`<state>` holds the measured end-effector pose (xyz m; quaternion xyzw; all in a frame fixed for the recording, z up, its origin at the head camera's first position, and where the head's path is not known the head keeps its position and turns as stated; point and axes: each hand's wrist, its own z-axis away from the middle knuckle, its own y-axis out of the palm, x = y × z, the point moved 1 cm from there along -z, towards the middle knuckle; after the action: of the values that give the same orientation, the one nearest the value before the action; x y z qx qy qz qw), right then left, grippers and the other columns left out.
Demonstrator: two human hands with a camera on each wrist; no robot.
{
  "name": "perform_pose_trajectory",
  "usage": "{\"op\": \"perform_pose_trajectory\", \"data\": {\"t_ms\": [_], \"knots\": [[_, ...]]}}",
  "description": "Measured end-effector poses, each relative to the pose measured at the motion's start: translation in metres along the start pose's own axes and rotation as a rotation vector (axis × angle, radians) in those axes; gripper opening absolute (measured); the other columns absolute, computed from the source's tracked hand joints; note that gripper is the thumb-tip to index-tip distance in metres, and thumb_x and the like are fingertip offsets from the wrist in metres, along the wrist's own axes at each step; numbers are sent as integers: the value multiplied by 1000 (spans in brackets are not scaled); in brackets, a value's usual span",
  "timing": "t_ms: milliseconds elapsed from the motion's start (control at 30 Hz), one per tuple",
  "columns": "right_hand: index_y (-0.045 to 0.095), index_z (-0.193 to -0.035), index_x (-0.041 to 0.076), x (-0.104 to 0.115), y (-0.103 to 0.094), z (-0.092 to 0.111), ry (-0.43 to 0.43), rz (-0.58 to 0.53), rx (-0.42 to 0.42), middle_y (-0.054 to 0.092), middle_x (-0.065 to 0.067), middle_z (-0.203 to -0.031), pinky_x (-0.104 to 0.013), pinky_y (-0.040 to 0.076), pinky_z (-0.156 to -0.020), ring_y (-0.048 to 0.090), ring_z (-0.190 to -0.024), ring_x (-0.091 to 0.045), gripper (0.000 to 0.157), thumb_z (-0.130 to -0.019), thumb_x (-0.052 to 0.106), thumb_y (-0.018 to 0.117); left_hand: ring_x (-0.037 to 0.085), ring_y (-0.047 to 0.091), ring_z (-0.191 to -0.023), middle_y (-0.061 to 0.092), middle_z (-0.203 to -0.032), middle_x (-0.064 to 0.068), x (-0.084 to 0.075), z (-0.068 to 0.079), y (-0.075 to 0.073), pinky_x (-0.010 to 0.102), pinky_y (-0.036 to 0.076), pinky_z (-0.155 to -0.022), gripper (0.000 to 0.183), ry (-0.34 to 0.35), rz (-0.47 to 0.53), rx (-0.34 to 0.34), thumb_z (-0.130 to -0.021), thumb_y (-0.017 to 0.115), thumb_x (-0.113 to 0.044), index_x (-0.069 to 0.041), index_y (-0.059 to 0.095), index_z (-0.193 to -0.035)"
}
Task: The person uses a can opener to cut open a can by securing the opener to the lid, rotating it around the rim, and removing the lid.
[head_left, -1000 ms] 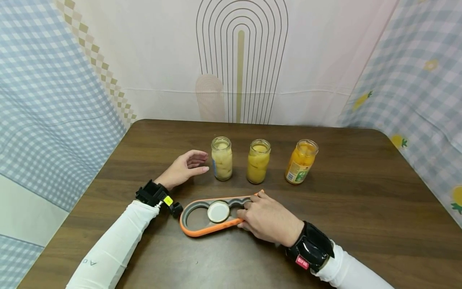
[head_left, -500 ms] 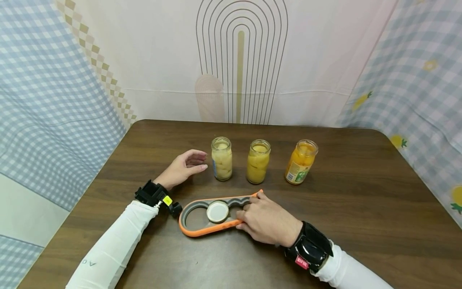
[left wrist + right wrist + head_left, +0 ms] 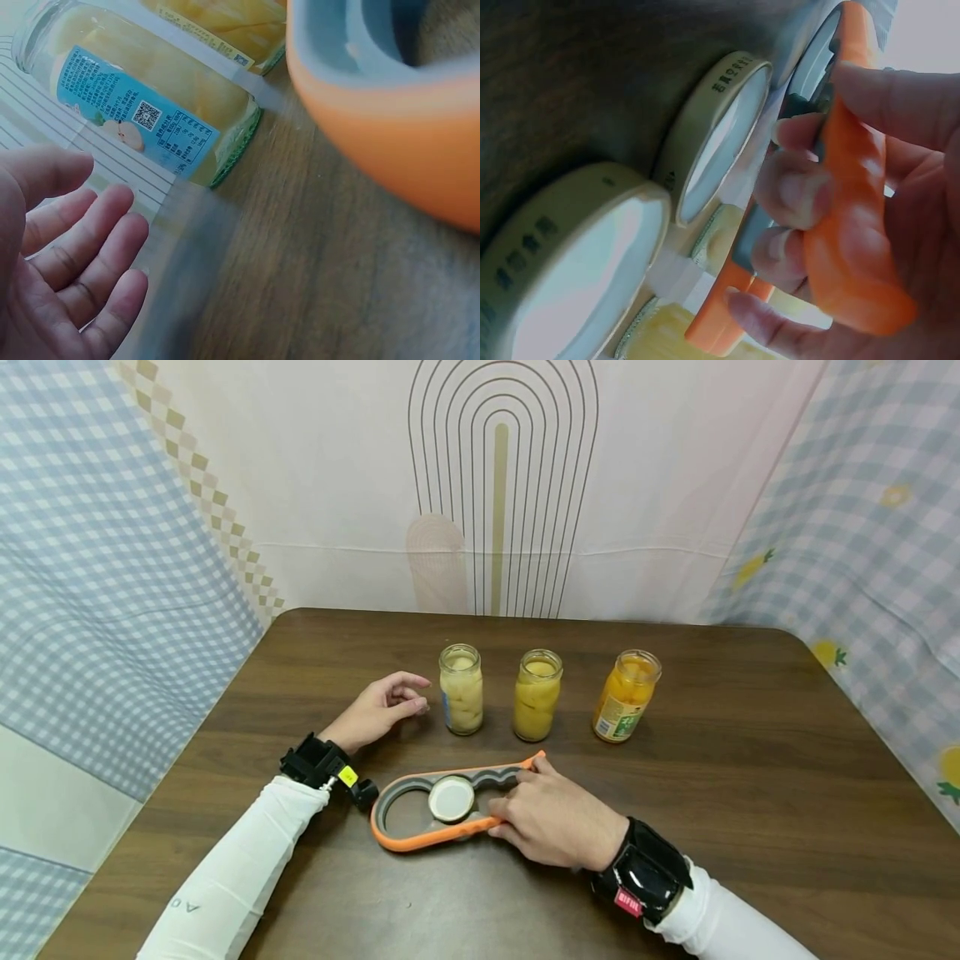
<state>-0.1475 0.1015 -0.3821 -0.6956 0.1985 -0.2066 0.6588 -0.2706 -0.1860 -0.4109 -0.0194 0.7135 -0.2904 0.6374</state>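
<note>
My right hand (image 3: 558,818) grips the handle end of an orange and grey jar opener (image 3: 412,843); in the right wrist view the thumb and fingers curl round its orange arm (image 3: 855,217). A pale round lid (image 3: 451,799) shows at the opener's middle; I cannot tell whether it lies on it. Two lids, one nearer (image 3: 577,270) and one farther (image 3: 716,135), appear beside the opener in the right wrist view. My left hand (image 3: 375,710), fingers loosely bent, holds nothing beside an uncapped glass jar of pale fruit (image 3: 462,697), whose blue label (image 3: 135,112) faces the left wrist camera.
To the right of the pale jar stand an uncapped jar of yellow fruit (image 3: 536,702) and an uncapped jar of orange fruit (image 3: 626,702). All are on a brown wooden table (image 3: 750,777). Behind it hangs a white patterned cloth (image 3: 322,485).
My left thumb and fingers have drawn slightly closer together. The jar opener and lid have shifted very slightly left with my right hand. The jars stand where they were.
</note>
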Motion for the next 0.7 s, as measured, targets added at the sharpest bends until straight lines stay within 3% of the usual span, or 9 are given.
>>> {"op": "perform_pose_trajectory", "data": {"t_ms": [333, 533, 700], "knots": [[61, -85, 25, 0, -1, -2, 4, -29, 31, 48, 16, -62, -46, 43, -92, 57, -74, -12, 22, -99, 41, 63, 19, 67, -82, 67, -81, 12, -1, -1, -2, 29, 55, -81, 36, -4, -34, 1, -103, 61, -18, -2, 57, -134], [63, -86, 24, 1, -1, -1, 6, -26, 31, 51, 15, -62, -51, 44, -95, 57, -75, -13, 21, -100, 40, 63, 18, 66, -79, 65, -78, 10, 1, -1, -2, 30, 55, -79, 34, 1, -41, 2, -103, 61, -18, -2, 58, -132], [62, -85, 23, 1, 0, -1, -3, 0, 0, 54, 14, -63, -44, 42, -87, 56, -77, -14, 22, -99, 40, 63, 20, 67, -80, 66, -79, 11, 1, 0, -2, 30, 56, -80, 34, -10, -38, 6, -103, 61, -19, -3, 58, -133]]}}
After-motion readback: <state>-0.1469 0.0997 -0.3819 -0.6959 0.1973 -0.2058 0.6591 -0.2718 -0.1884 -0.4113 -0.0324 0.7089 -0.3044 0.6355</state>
